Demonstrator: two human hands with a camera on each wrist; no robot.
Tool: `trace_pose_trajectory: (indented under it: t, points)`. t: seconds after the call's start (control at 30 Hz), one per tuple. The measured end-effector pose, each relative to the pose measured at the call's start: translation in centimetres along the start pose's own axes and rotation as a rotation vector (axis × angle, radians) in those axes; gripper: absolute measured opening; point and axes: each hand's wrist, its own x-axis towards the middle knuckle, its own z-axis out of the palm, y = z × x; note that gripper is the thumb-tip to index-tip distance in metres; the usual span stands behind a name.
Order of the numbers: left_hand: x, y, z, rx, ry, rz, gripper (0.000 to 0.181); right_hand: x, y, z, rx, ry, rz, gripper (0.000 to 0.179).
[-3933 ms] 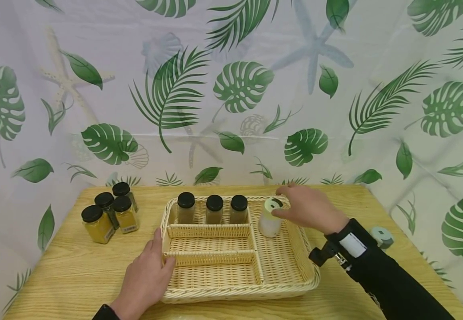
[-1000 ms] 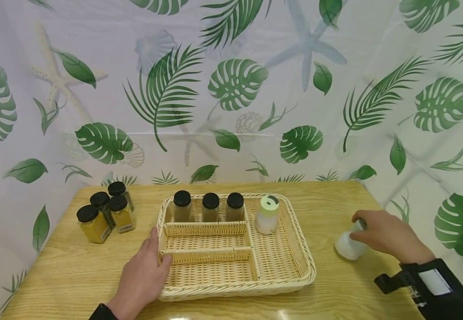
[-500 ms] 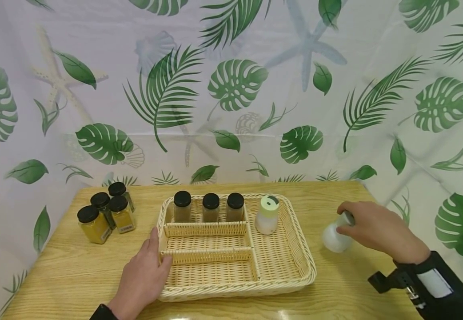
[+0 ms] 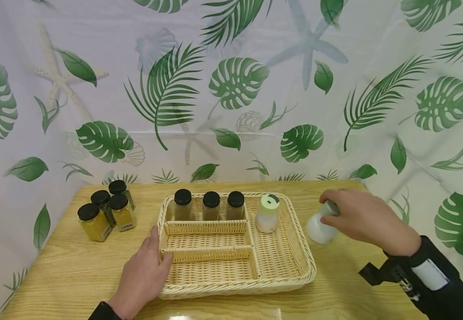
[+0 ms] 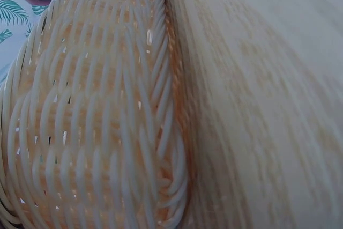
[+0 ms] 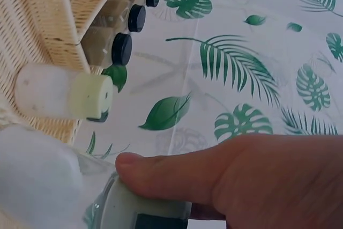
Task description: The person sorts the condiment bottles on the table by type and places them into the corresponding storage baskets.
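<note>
My right hand [image 4: 365, 218] pinches the grey-green lid [image 6: 155, 213] of a seasoning bottle [image 4: 319, 229] with white contents. The bottle is tilted, its base toward the basket, and sits just right of the basket's right rim in the head view. My left hand [image 4: 141, 271] holds the left rim of the pale wicker basket [image 4: 235, 289], its thumb over the edge. In the basket's right compartment stands a similar bottle with a yellow-green lid [image 4: 269, 202]. Three black-lidded jars [image 4: 211, 209] line the back left compartment. The left wrist view shows mostly the basket's woven wall [image 5: 91, 105].
Several black-lidded spice jars [image 4: 105, 211], some yellow, cluster on the wooden table [image 4: 63, 271] at the back left. Dividers [image 4: 211, 253] split the basket's left part into rows. A leaf-patterned cloth [image 4: 231, 146] hangs behind the table.
My right hand has let go of the yellow-green-lidded bottle in the basket, taken the grey-green-lidded bottle from the table's right side and carried it left toward the basket. My left hand stays put.
</note>
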Motion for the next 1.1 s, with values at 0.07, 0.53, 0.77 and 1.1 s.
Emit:
trace_pose_trajectory:
  t: [0.07, 0.53, 0.77, 1.1]
  points:
    - [0.0, 0.0, 0.0, -0.002, -0.003, -0.001, 0.072, 0.3, -0.6, -0.3, -0.013, -0.001, -0.019, 0.034]
    - [0.1, -0.1, -0.1, 0.007, -0.011, -0.010, 0.072, 2.2, -4.9, -0.7, -0.005, -0.004, -0.130, 0.028]
    - [0.1, -0.1, -0.1, 0.002, -0.017, -0.019, 0.072, 2.7, -6.3, 0.6, 0.036, -0.042, -0.162, 0.029]
    - [0.1, 0.0, -0.1, -0.001, -0.021, -0.026, 0.073, 2.8, -7.0, 3.2, 0.038, -0.090, -0.184, 0.029]
